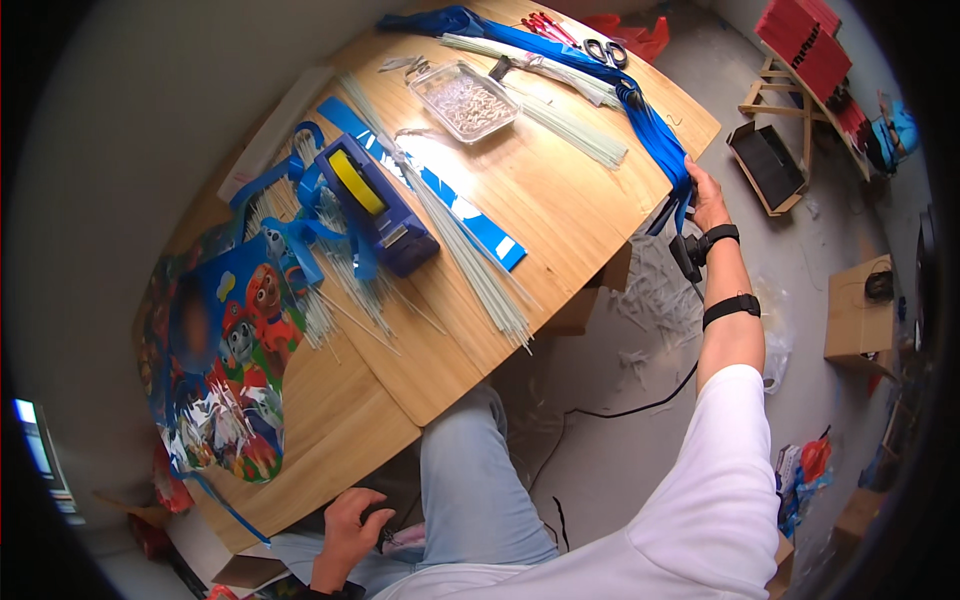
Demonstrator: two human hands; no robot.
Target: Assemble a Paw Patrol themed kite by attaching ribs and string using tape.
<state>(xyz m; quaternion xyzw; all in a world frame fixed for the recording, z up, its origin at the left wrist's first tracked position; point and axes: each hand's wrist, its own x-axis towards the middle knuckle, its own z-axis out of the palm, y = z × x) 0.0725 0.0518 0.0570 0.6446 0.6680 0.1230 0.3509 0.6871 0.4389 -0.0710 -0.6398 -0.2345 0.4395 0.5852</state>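
Note:
My right hand (pixel 708 195) is stretched out to the table's right edge, its fingers closed on a bundle of shiny blue fabric strips (pixel 652 135). These strips run back along the far edge of the table, and their ends hang over the side by my wrist. Above my lap, next to the near table edge, is my left hand (pixel 350 530). Its fingers are loosely curled, thumb apart from them, and nothing shows between. A blue tape dispenser (pixel 385 215) with a yellow roll stands on the table. Beside it lie thin pale rods (pixel 470 265) and cut blue ribbon (pixel 312 235).
A clear tray (pixel 465 102) holds small pale pieces. Scissors (pixel 606 53) and red-handled tools (pixel 550 28) lie at the far edge. A cartoon-printed sheet (pixel 225 370) covers the left side. Below are a black cable (pixel 630 412), white scraps (pixel 665 300) and a cardboard box (pixel 860 315).

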